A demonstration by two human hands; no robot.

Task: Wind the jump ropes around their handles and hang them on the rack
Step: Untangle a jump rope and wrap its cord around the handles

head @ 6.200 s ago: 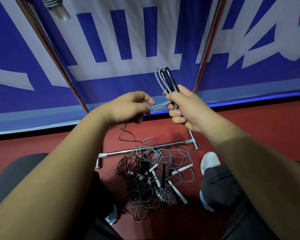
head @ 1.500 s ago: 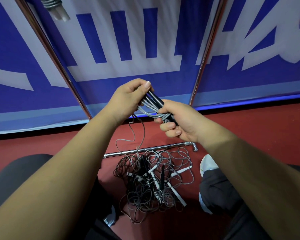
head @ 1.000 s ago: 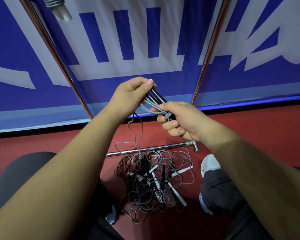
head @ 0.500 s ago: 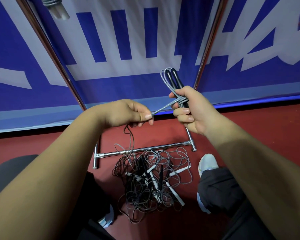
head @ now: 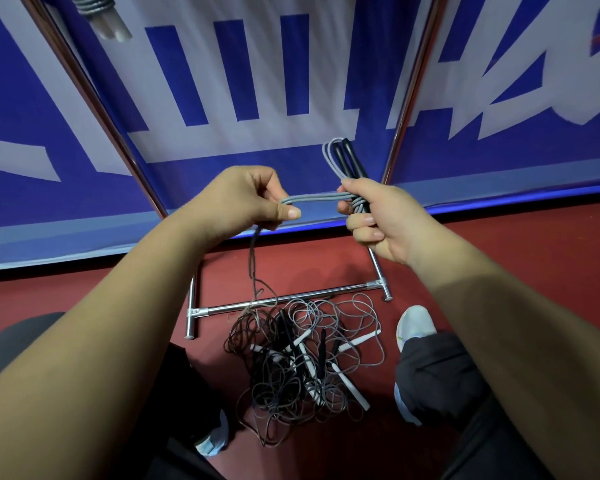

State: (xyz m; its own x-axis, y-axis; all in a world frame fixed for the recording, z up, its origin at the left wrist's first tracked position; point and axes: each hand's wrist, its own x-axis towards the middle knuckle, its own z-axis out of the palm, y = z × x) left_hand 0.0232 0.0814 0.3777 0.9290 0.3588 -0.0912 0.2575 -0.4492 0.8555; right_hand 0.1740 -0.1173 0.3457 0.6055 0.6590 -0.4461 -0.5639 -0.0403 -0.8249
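Your R hand [head: 381, 220] grips two black handles [head: 352, 161] upright, grey cord [head: 316, 199] wrapped round them. Your L hand [head: 243, 202] pinches that cord, stretched level btwn hands; slack drops to tangled rope pile [head: 302, 362] on floor [head: 499, 258], touching rack base bar [head: 229, 309].

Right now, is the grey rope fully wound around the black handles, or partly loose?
Partly wound: the right hand grips wrapped black handles; the left hand pinches grey rope trailing to the floor.
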